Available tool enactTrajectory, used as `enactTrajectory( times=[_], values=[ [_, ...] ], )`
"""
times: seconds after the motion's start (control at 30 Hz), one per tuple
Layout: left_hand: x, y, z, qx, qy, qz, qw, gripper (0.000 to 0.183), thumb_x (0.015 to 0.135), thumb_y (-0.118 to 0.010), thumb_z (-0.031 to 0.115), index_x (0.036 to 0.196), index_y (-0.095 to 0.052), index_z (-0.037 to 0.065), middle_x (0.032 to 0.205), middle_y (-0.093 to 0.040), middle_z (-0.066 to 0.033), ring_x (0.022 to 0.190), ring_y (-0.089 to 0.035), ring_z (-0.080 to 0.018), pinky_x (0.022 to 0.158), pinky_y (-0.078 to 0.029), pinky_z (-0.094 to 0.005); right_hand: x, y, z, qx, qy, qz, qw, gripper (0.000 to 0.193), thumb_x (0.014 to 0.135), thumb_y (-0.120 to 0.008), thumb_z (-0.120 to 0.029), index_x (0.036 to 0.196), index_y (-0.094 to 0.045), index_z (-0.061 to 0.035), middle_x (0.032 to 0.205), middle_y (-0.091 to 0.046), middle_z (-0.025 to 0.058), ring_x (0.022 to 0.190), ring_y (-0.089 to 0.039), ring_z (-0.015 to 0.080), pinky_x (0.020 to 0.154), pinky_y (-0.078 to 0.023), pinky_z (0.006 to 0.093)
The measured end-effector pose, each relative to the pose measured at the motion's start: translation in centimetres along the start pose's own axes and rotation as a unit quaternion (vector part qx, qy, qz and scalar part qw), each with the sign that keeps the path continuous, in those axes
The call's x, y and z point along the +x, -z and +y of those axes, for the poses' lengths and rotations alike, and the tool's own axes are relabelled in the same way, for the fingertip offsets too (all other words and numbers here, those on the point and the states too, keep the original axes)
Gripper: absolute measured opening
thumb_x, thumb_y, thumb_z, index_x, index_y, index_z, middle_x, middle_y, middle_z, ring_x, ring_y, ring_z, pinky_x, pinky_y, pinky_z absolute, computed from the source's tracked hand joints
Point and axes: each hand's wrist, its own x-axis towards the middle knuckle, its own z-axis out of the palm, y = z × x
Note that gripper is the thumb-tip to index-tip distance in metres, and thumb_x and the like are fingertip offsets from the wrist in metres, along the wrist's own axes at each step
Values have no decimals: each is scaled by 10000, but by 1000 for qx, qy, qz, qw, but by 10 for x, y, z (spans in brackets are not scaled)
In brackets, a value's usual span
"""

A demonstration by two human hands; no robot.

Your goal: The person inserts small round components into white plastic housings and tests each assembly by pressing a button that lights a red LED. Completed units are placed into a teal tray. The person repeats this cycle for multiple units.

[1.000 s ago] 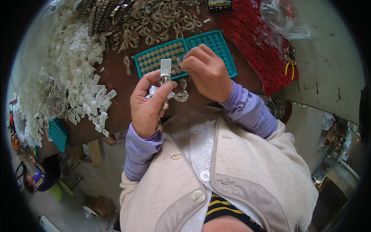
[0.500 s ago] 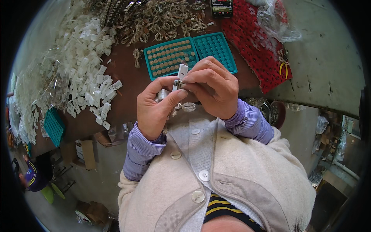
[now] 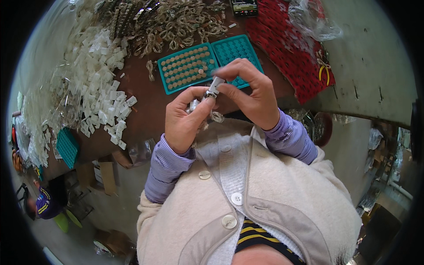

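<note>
Between my hands is a small white plastic case [image 3: 215, 84], tilted, with metal showing at its lower end. My left hand [image 3: 182, 121] pinches that lower end between thumb and fingers. A second white piece [image 3: 194, 104] sits in the same hand, and a small loop of thin wire [image 3: 217, 116] hangs below. My right hand [image 3: 256, 90] has its thumb against the case's upper end; its index fingertip is blurred by motion there. Just beyond, a teal tray [image 3: 212, 56] carries rows of round coin-like discs [image 3: 185, 64], one lying out of line.
A second teal tray [image 3: 232, 48] adjoins the first. White plastic cases [image 3: 104, 99] are heaped at left, coiled wire bundles [image 3: 176, 26] at the back. Right are a red cloth [image 3: 282, 53], yellow-handled pliers [image 3: 324, 73] and a phone [image 3: 244, 7]. Another person [image 3: 46, 203] is at lower left.
My right fingers have shifted to the case's upper end, and the case leans further right. The trays and table appear slightly left because the view moved.
</note>
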Motion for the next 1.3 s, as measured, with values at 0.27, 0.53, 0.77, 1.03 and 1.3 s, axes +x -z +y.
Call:
enactTrajectory(
  times=[0.27,0.53,0.77,1.03,1.3],
  values=[
    [-4,12,9,-69,26,-25,997,257,1062,-715,135,1291,-718,18,949,-780,-16,601,-528,24,506,-382,-155,4,-7,-11,-143,100,17,984,201,802,-804,30,916,-648,-25,868,-644,112,843,-658,315,724,-542,414],
    [-3,8,5,-75,-22,46,996,173,1068,-714,165,1178,-691,35,859,-694,25,584,-564,-2,459,-378,-164,0,-15,-14,-93,162,-4,982,310,739,-835,16,1011,-691,-24,1005,-684,125,922,-668,323,787,-564,424],
    [36,-43,7,-95,97,-80,987,202,1108,-649,247,1165,-679,56,881,-684,18,565,-547,-20,427,-368,-167,-14,26,11,-189,186,110,958,316,675,-837,24,849,-580,-40,856,-628,112,764,-633,302,657,-523,410],
    [75,-89,5,-55,155,-125,978,233,1095,-674,242,1261,-687,78,929,-692,6,592,-544,-14,467,-389,-173,-27,75,27,-275,142,114,944,269,683,-801,-36,876,-614,-21,911,-612,125,839,-644,313,758,-555,441],
    [77,-74,12,66,-4,-80,995,314,1011,-773,76,1302,-656,70,1105,-719,-20,756,-598,6,604,-449,-156,-11,74,35,-214,82,86,970,292,776,-827,-18,1041,-707,-40,988,-667,111,918,-672,312,829,-556,445]
  ],
)
